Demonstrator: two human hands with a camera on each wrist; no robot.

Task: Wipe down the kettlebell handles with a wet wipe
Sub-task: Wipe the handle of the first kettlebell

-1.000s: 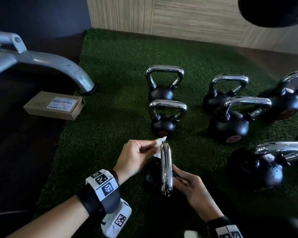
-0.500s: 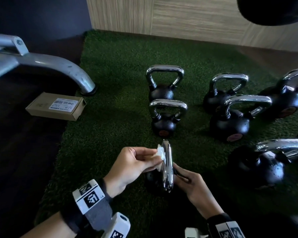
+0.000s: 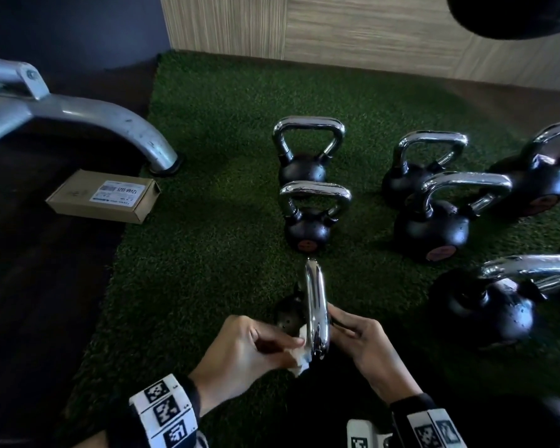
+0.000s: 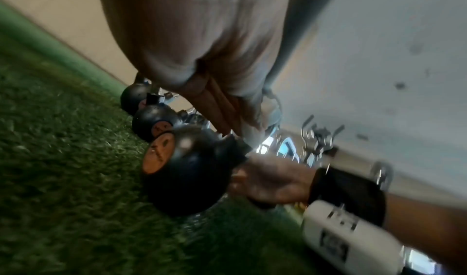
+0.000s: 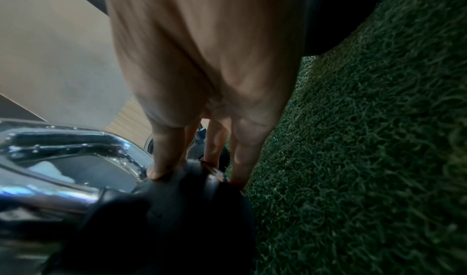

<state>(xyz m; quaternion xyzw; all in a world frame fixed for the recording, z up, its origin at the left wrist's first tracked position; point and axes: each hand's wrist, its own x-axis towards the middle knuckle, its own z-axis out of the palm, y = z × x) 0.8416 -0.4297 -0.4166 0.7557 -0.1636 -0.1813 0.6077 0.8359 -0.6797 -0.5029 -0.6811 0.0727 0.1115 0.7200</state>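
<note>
The nearest kettlebell (image 3: pixel 288 313) stands on the green turf, its chrome handle (image 3: pixel 317 305) seen edge-on. My left hand (image 3: pixel 296 350) pinches a white wet wipe (image 3: pixel 299 363) against the handle's near end, on its left side. My right hand (image 3: pixel 362 344) steadies the kettlebell from the right. In the right wrist view its straight fingertips (image 5: pixel 158 173) press on the black ball (image 5: pixel 192 209) beside the handle (image 5: pixel 76 139). The left wrist view shows the ball (image 4: pixel 187 169) with its orange label and the right hand (image 4: pixel 272 181) behind it.
Several other kettlebells stand on the turf: two (image 3: pixel 307 221) just beyond, more (image 3: pixel 434 227) to the right. A cardboard box (image 3: pixel 104 200) and a grey machine leg (image 3: pixel 110 124) lie left on the dark floor. A wood-panelled wall (image 3: pixel 337 27) closes the back.
My left hand has slid the wipe along the handle from its far end to its near end. The right hand has stayed on the kettlebell.
</note>
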